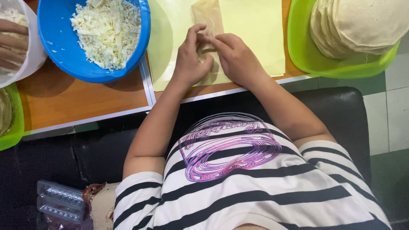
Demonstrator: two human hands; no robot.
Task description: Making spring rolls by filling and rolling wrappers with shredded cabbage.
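A thin pale wrapper sheet lies on a light yellow board on the wooden table. My left hand and my right hand meet over its near end, fingers curled and pinching the folded dough between them. The part of the wrapper under my hands is hidden. A blue bowl of shredded white cabbage sits just to the left of my left hand.
A green tray at the right holds a stack of round flat wrappers. Another person's hand rests in a white bowl at far left, above a green container. A clear plastic box lies at bottom left.
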